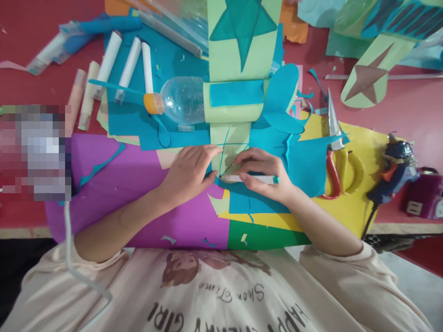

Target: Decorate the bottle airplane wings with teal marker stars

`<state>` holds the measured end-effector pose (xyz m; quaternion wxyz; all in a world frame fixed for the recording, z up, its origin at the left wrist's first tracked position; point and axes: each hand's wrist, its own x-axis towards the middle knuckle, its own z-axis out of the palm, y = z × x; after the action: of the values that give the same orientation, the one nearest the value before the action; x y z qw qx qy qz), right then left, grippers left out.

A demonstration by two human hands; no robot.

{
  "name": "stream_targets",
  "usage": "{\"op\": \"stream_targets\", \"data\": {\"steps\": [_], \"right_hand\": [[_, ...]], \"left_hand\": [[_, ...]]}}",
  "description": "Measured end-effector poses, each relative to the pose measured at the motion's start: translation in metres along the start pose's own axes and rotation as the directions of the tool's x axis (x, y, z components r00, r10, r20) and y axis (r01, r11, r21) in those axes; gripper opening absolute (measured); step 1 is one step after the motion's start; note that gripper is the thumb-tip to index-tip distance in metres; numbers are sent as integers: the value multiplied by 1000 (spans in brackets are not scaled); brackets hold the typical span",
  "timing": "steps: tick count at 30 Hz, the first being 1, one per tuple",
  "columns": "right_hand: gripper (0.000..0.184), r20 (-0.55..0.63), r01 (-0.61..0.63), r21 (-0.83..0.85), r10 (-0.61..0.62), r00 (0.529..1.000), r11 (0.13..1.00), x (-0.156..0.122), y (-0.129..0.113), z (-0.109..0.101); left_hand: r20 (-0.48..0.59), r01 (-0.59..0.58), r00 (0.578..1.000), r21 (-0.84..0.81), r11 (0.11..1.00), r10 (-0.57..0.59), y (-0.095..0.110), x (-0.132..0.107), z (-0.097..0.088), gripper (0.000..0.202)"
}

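Observation:
My right hand (265, 174) is closed on a white marker (254, 179) with a teal end, its tip on a light green paper strip (228, 143) that bears a teal drawn line. My left hand (188, 171) rests beside it, fingers stretched out and pressing on the same strip. The strip hangs from a clear plastic bottle (182, 99) with an orange cap, wrapped in light green and blue paper. Both hands lie over purple (138, 184), blue and yellow sheets.
Scissors (334, 152) with red and yellow handles lie on the yellow sheet at right, a blue glue gun (394, 170) beyond them. Three white tubes (128, 67) lie on blue paper at upper left. Green paper with a teal star (242, 23) is behind the bottle.

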<state>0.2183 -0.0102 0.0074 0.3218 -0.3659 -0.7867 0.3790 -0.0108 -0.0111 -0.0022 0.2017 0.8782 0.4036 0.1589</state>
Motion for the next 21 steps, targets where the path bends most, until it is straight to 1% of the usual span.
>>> {"op": "stream_targets", "data": {"steps": [4, 8, 11, 14, 16, 18, 20, 21], "right_hand": [[31, 4, 8, 16, -8, 1000, 1000, 0, 0, 2], [33, -21, -19, 57, 20, 1000, 998, 0, 0, 2], [33, -136, -32, 169, 56, 989, 985, -1, 1, 0], [38, -293, -34, 252, 110, 950, 967, -4, 3, -1], [37, -365, -92, 247, 180, 913, 965, -5, 4, -1], [29, -410, -155, 211, 232, 882, 965, -5, 5, 1], [20, -426, -177, 168, 233, 874, 970, -3, 5, 2], [19, -418, -180, 146, 225, 880, 973, -1, 6, 3]], "left_hand": [[-22, -17, 1000, -9, 1000, 17, -1, 0, 0, 36], [-51, -39, 998, -3, 999, 39, -1, 0, 0, 35], [-50, -32, 998, -11, 999, 32, -1, 0, 1, 36], [-19, -20, 1000, -18, 1000, 20, -1, 1, 0, 35], [-6, -23, 1000, -10, 1000, 23, -1, 1, -1, 34], [-10, -40, 999, 4, 999, 40, -1, 1, -1, 33], [-23, -64, 998, 14, 998, 64, -1, 1, -2, 32], [-29, -72, 997, 17, 997, 73, -1, 2, -2, 33]]}}
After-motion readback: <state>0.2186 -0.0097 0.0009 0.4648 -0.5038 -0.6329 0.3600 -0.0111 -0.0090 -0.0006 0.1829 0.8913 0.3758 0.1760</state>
